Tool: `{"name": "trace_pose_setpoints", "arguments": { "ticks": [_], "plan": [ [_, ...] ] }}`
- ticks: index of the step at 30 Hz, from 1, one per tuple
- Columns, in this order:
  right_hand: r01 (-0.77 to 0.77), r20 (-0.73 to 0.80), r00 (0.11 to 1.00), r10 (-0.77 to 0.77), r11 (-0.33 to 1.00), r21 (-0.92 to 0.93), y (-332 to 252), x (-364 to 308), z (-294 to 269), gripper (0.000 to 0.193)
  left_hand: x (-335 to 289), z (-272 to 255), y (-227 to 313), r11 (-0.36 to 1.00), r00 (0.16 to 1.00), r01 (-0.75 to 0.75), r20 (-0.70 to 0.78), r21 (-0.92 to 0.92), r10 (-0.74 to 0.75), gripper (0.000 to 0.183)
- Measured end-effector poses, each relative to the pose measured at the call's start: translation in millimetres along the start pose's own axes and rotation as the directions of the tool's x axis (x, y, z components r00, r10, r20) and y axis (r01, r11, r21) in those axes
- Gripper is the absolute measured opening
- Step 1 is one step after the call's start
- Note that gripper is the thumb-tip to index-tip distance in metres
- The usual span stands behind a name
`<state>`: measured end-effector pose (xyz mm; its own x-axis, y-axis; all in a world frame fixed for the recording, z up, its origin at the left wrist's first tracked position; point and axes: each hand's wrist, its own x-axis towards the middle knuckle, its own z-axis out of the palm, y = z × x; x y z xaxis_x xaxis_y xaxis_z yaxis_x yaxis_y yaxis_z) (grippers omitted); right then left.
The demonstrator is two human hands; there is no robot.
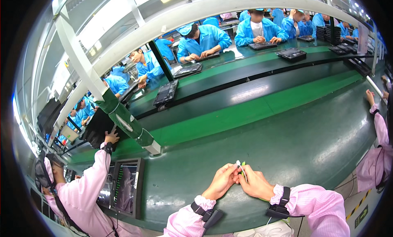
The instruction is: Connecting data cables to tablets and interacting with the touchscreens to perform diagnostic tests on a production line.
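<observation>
Above the green tabletop (pixel 192 175), close to its near edge, my two hands meet fingertip to fingertip. My left hand (pixel 221 181) is closed, thumb and forefinger pinching near the white tip of a thin white and yellow-green piece (pixel 238 163). Coming in from the other side, my right hand (pixel 257 184) has its fingers closed round the same slim piece. Its lower part is hidden by the fingers, so its exact kind cannot be made out. Pink sleeves and black wrist bands are on both my forearms.
A black tray with dark panels (pixel 125 188) lies left of me. Beside it a pink-sleeved co-worker's hand (pixel 110 138) touches a black stack. A green-wrapped post (pixel 127 120) stands on the table. Beyond, blue-clad workers sit along a line carrying black devices (pixel 166 93).
</observation>
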<state>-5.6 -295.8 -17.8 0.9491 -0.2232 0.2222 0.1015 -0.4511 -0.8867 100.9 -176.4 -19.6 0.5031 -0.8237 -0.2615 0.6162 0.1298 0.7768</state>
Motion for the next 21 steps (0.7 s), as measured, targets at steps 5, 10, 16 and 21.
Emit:
{"name": "trace_pose_setpoints", "arguments": {
  "ticks": [5, 10, 16, 21],
  "plan": [
    [0.005, -0.001, 1.000, -0.005, 1.000, 0.018, -0.3, 0.2, 0.5, 0.018, 0.9, -1.2, -1.0, 1.000, 1.000, -0.004, 0.006, -0.003, 0.004, 0.017],
    [-0.007, 0.009, 1.000, 0.007, 1.000, -0.002, -1.7, 0.1, -0.5, 0.017, 0.4, -0.8, -0.7, 1.000, 1.000, -0.001, 0.003, -0.007, 0.001, 0.016],
    [0.000, 0.010, 1.000, -0.001, 1.000, 0.014, -0.6, 0.0, 0.0, 0.017, -0.7, 0.6, 0.2, 1.000, 1.000, -0.003, 0.000, 0.013, 0.003, 0.016],
    [0.005, 0.003, 1.000, -0.005, 1.000, 0.013, 0.6, -0.7, 0.1, 0.017, -0.4, 1.0, -0.3, 1.000, 1.000, -0.004, -0.008, 0.017, 0.004, 0.016]
  ]
}}
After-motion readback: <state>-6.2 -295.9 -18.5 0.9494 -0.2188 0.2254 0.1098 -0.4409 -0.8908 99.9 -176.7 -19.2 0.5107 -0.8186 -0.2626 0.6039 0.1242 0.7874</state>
